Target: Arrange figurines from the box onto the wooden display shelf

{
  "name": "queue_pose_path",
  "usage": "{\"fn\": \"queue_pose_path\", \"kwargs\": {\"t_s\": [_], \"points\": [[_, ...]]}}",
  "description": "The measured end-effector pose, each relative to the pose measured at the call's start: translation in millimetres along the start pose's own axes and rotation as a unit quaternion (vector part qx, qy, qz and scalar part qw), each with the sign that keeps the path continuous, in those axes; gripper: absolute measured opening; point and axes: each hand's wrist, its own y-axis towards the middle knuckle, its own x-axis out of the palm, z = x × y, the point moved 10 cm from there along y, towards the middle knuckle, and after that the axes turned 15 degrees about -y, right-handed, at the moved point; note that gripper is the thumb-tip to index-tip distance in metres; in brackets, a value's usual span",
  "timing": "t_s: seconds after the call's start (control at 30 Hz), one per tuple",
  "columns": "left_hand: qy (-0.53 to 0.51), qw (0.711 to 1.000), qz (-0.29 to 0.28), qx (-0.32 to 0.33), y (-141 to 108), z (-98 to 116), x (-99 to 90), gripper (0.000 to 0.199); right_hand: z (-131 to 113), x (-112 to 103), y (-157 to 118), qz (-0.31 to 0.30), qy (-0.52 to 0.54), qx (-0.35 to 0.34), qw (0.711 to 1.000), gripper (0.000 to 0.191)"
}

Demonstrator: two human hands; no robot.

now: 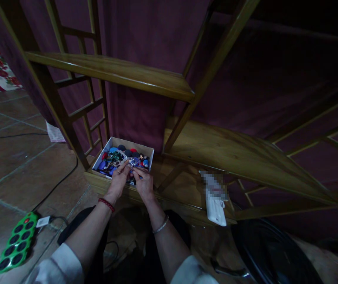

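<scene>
A shallow white cardboard box [149,152] sits on the low wooden shelf, filled with small colourful items in blue, red, black and green. Over its front part, my left hand [121,176] and my right hand [144,183] meet, fingers bent and pinched close together. Between the fingertips is a shiny, crinkled plastic packet [133,161] with a silvery purple look; its contents are too small to make out. A dark green tangled piece [115,156] lies beside my left fingers. The hands cover the box's front middle.
Wooden shelf boards [112,73] and posts surround the box, with a purple curtain [139,106] behind. To the right lies a white object [215,209], partly blurred out. A green power strip [18,242] with a cable is on the tiled floor; a black round seat [275,252] stands lower right.
</scene>
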Motion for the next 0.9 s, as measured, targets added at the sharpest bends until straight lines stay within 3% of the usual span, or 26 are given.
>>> {"fn": "queue_pose_path", "kwargs": {"t_s": [0.33,0.6,0.9], "points": [[0.006,1.000,0.020,0.005,1.9,0.9,-4.6,0.045,-0.1,2.7,-0.2,-0.023,-0.011,0.010,1.000,0.020],[-0.008,1.000,0.005,0.002,3.4,-0.8,-2.8,0.048,6.9,9.5,-2.3,-0.042,-0.005,0.046,0.998,0.020],[-0.002,1.000,-0.010,-0.006,3.8,-3.7,-1.4,0.049,15.9,5.1,-1.0,-0.019,-0.010,0.086,0.996,0.009]]}}
